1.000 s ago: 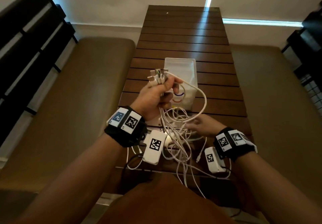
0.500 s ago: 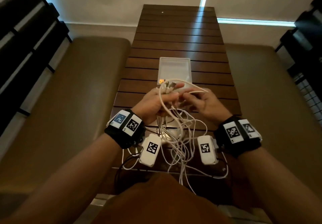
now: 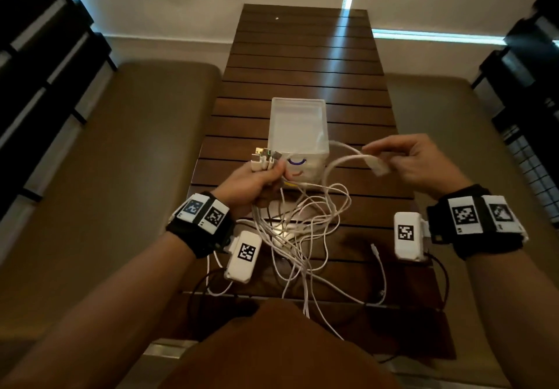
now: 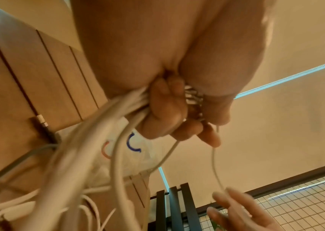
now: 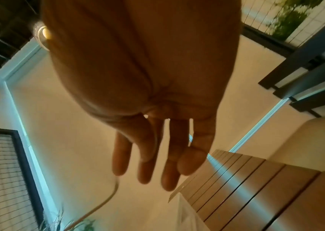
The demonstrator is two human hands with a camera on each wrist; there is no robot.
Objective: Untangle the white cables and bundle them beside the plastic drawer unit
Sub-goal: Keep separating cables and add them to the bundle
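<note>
Our left hand (image 3: pixel 257 181) clamps the white cables' (image 3: pixel 302 231) plug ends together — an anchor. Our right hand (image 3: pixel 414 161) pinches one white cable end (image 3: pixel 376 167), drawing it clear of the tangle.

The desk (image 3: pixel 302 55) is dark slatted wood with a soft sheen, the drawer unit (image 3: pixel 298 128) at its 12 o'clock translucent frosted plastic, the cables (image 3: pixel 302 231) smooth white plastic with shiny metal plugs (image 3: pixel 266 155).

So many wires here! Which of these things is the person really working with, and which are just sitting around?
Part of the job:
- white cables, tangled on the table
- plastic drawer unit
- left hand, gripping the plug ends
- right hand, pinching one cable

Just there:
- wooden table
- cushioned benches
- black cable
</note>
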